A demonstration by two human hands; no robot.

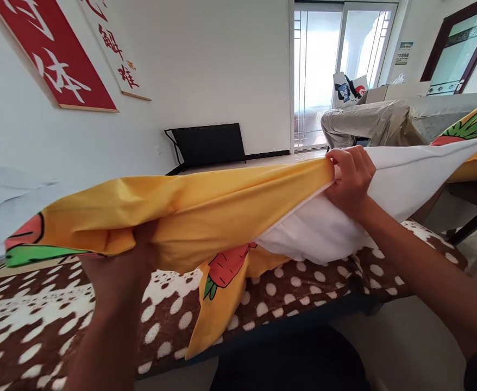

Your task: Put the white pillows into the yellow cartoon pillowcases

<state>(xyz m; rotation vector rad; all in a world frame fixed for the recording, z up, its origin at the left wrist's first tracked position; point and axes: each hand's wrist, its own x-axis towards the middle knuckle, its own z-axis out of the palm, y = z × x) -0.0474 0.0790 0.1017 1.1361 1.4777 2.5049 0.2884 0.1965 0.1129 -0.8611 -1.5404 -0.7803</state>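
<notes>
A yellow cloth point(222, 212) with carrot prints and a white reverse side is stretched across the view in front of me. My right hand point(352, 176) is closed on its upper edge, where the yellow and white sides meet. At the left, my left hand point(120, 266) grips the cloth from below, its fingers partly covered by a fold. A yellow corner with a red carrot print point(228, 266) hangs down in the middle. On the right, the white side point(409, 174) runs taut toward another yellow part. What kind of cloth article it is, I cannot tell.
Beneath lies a brown blanket point(271, 290) with white dots. Pale fabric point(2, 201) sits at the left. A black panel point(208, 144) leans at the far wall. Plastic-covered furniture point(364, 119) with a bag point(346, 89) and box point(405, 92) stands at the back right.
</notes>
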